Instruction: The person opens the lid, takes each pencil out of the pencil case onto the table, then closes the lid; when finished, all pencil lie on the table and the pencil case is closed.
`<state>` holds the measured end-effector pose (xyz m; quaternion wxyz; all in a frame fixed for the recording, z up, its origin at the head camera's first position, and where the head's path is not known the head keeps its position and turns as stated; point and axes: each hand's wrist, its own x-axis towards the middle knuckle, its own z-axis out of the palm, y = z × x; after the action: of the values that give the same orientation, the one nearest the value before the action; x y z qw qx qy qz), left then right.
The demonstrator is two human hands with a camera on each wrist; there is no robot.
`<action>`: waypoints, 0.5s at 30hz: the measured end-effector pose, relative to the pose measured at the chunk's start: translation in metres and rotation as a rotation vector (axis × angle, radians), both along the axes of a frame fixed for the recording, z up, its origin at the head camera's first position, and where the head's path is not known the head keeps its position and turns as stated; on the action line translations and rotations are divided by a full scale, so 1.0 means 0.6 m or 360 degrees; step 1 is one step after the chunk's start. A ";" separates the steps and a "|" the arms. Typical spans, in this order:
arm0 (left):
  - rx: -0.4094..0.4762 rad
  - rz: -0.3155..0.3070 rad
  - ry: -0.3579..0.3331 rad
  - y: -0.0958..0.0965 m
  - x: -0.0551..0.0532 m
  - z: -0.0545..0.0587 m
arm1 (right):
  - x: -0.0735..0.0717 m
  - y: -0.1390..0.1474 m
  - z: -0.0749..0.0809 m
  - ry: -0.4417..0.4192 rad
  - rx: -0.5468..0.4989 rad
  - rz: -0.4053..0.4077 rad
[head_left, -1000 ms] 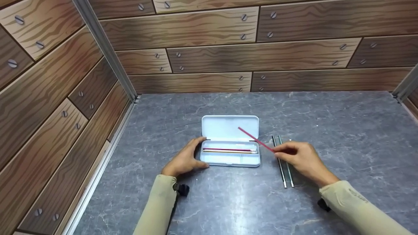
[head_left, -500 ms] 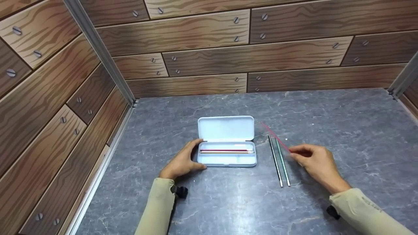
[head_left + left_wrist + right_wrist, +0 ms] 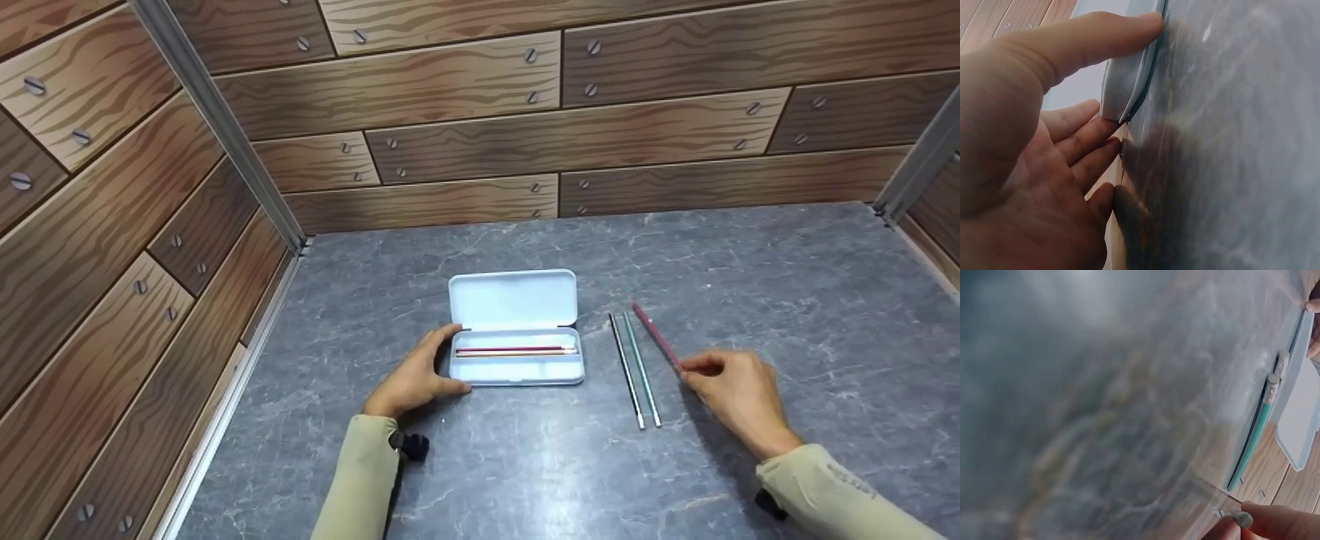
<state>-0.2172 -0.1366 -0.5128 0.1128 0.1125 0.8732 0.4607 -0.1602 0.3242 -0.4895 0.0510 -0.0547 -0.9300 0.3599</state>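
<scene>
An open pale blue pencil case lies on the table, its lid tipped back. A red pencil and a yellowish pencil lie in its rear compartment. My left hand holds the case's left end, with the thumb at the front and fingers behind. To the right, my right hand pinches a red pencil near its eraser end; its other end points away from me. Between case and hand lie a black pencil and a green pencil, side by side.
Grey marbled tabletop lies under everything. Wood-patterned walls stand at the back and on the left, joined by a metal post.
My right hand has moved right with the red pencil, from beside the case to beyond the green pencil. The pencil now points more directly away. My left hand stays on the case.
</scene>
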 end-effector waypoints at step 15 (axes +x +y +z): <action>-0.0048 -0.0002 -0.0031 0.001 0.001 0.001 | 0.017 -0.036 -0.004 -0.0088 -0.0035 0.0086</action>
<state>-0.2168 -0.1363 -0.5121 0.1232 0.1067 0.8788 0.4484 -0.1501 0.3025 -0.4922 0.0149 -0.0402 -0.9282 0.3697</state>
